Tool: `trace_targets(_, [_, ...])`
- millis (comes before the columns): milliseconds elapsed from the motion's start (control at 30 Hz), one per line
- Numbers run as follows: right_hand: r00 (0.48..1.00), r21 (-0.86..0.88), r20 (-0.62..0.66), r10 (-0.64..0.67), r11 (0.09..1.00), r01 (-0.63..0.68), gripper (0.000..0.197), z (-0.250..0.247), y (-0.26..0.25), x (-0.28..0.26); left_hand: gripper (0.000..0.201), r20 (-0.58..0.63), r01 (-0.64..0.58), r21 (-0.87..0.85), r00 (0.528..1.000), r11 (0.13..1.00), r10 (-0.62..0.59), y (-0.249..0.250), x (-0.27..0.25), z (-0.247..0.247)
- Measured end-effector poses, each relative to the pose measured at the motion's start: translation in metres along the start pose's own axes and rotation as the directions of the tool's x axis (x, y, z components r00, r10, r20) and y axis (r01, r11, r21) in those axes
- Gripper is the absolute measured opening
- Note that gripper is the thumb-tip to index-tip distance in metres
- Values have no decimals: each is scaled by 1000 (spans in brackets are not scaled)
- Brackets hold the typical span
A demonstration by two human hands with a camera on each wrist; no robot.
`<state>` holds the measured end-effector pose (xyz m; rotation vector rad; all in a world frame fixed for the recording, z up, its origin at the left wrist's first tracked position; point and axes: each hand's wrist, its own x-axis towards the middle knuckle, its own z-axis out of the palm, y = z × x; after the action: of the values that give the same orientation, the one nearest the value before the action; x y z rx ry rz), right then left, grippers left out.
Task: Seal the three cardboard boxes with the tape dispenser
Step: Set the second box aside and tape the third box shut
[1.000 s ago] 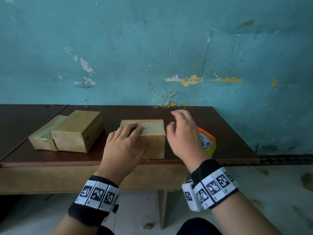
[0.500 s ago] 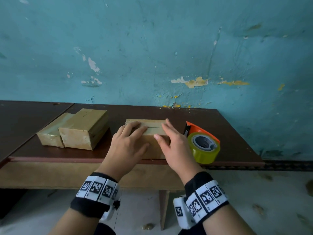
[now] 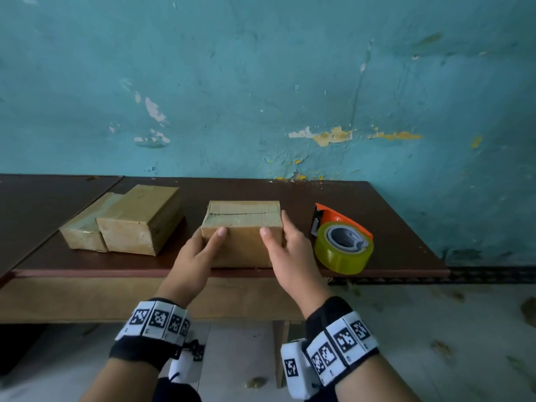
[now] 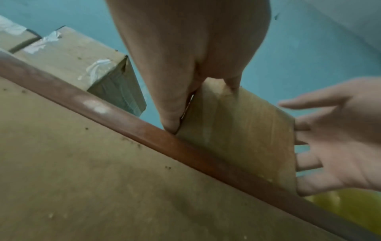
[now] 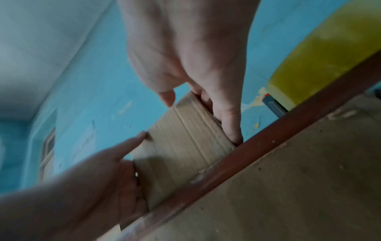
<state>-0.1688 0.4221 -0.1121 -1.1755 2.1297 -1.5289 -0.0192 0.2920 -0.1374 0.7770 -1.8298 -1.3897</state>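
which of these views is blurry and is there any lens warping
Head view: sharp, but the wall and table edge bow from the wide lens. Left wrist view: slightly soft, right hand smeared. Right wrist view: softest, left hand and tape roll blurred.

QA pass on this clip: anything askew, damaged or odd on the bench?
Minor only. The middle box, held at the front edge by the left hand and right hand, shows an open top seam. The two left boxes carry wrinkled tape. The tape dispenser lies on its side. The wall paint is peeling.
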Motion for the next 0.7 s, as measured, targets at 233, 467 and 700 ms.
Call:
trace_targets(233, [995,171,87,-45,985,30,78,-7,9,5,53,46,63,-134,997,989,-58,15,-3,-8])
trace_targets(467, [998,357,-46,-50,932,63,45,-5,17,-3,58,16,-105,-133,994,986,108,12,-18,-9])
trace_targets(700, [982,677,8,191,721,-146,39,1,22,10,71,-3,-114,-206,993,972,116,17,-13,-27])
